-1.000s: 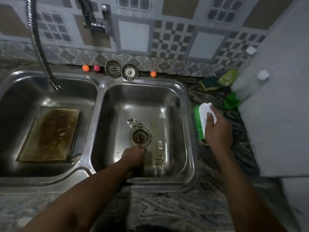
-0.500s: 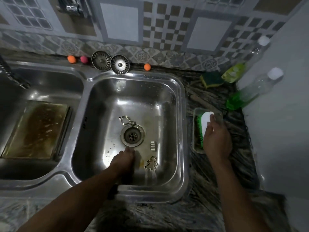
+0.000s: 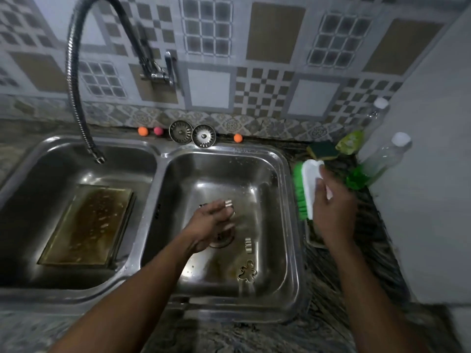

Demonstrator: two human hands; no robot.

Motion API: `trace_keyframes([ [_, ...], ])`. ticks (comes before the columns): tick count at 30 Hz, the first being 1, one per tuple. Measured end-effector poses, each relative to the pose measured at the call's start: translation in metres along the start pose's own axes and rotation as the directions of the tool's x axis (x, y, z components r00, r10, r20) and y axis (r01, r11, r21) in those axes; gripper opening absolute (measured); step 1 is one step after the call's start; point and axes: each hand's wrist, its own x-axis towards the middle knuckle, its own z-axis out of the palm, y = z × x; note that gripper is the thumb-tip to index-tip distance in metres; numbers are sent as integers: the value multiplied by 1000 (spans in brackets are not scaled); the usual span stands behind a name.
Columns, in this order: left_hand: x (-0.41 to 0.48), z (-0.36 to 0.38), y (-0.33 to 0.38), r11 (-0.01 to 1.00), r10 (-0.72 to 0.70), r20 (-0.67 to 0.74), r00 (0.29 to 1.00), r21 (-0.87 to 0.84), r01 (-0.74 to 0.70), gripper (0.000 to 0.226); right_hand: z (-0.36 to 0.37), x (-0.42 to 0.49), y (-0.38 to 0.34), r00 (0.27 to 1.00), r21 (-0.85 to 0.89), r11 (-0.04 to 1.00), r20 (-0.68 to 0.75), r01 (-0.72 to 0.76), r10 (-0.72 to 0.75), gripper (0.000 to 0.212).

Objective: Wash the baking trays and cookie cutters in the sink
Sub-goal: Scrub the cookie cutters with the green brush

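Observation:
A dirty brown baking tray lies flat in the left sink basin. In the right basin my left hand is raised over the drain and pinches a small metal cookie cutter at its fingertips. A gingerbread-man cutter and a small ridged cutter lie on the basin floor. My right hand grips a white scrub brush with green bristles above the counter right of the sink.
A flexible tap hose hangs over the left basin. Two drain strainers and small orange and pink balls sit on the back ledge. A green sponge, soap bottles and a small dish crowd the right counter beside a white wall.
My left hand has lifted from the basin floor with a small cutter pinched in it. My right hand has raised the brush off its dish. The view tilted upward.

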Motion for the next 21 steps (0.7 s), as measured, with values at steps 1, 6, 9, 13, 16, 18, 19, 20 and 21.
trace_keyframes([
  [1, -3, 7, 8, 999, 13, 67, 998, -49, -10, 33, 8, -4, -17, 999, 73, 997, 41, 29, -32, 35],
  [6, -18, 41, 31, 994, 48, 236, 970, -102, -25, 33, 54, -29, -70, 970, 222, 972, 206, 81, -128, 34],
  [9, -24, 39, 34, 989, 51, 289, 956, -151, -7, 30, 66, -29, -85, 978, 171, 973, 114, 154, -175, 33],
  [13, -35, 30, 44, 986, 75, 283, 956, -162, -29, 29, 80, -17, -91, 983, 48, 989, 113, 142, -146, 34],
  [16, -31, 17, 50, 985, 63, 231, 971, -173, -23, 32, 84, -18, -92, 979, 142, 975, 93, 169, -183, 31],
  [18, -27, 13, 50, 992, 56, 230, 972, -123, -28, 30, 92, -26, -92, 965, 176, 965, 147, 192, -219, 32],
  [19, -25, 13, 49, 995, 43, 242, 969, -97, -20, 31, 99, -27, -91, 962, 156, 971, 176, 180, -207, 35],
  [20, -24, 13, 47, 995, 32, 245, 969, -99, -8, 33, 106, -26, -90, 964, 126, 978, 190, 165, -187, 38],
  [21, -23, 12, 44, 993, 27, 238, 971, -119, 1, 35, 113, -22, -88, 966, 88, 985, 197, 151, -166, 40],
])
